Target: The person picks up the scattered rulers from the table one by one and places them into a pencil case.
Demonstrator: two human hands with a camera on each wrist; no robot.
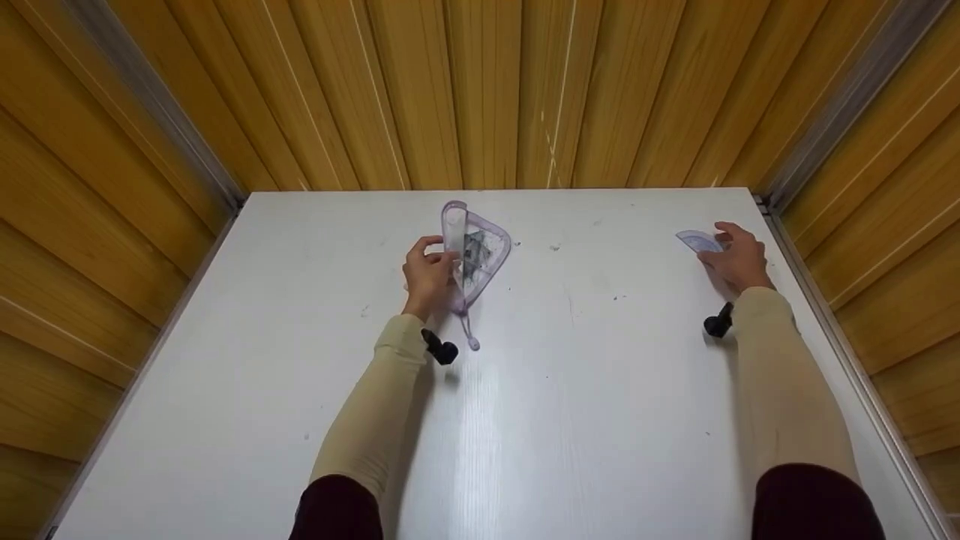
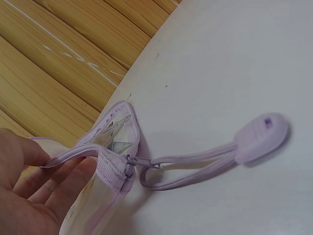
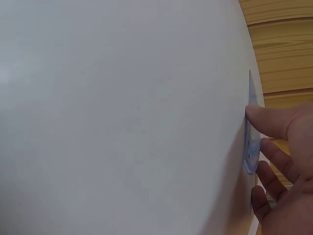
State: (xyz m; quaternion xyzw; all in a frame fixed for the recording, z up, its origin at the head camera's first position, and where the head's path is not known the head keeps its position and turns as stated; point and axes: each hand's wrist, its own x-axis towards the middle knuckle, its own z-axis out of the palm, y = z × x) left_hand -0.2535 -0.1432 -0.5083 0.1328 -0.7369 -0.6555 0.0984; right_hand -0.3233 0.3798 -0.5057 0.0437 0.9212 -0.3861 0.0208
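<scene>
My left hand (image 1: 430, 276) pinches the edge of a clear pouch with purple trim (image 1: 491, 281), near the back middle of the table. Its zipper side gapes open in the left wrist view, and flat clear pieces (image 2: 120, 134) show inside. From the zipper end hangs a purple loop with an oval tab (image 2: 264, 138). At the back right, my right hand (image 1: 739, 259) holds a bluish clear protractor (image 1: 697, 240) between thumb and fingers. The right wrist view shows that protractor (image 3: 253, 142) nearly edge-on, with the thumb on its near side.
A white table (image 1: 570, 420) with small dark marks spreads beneath both hands. Wood-patterned panels (image 1: 480, 90) rise behind it and on both sides. A small black device (image 1: 441, 349) sits at the left wrist, another (image 1: 718, 321) at the right.
</scene>
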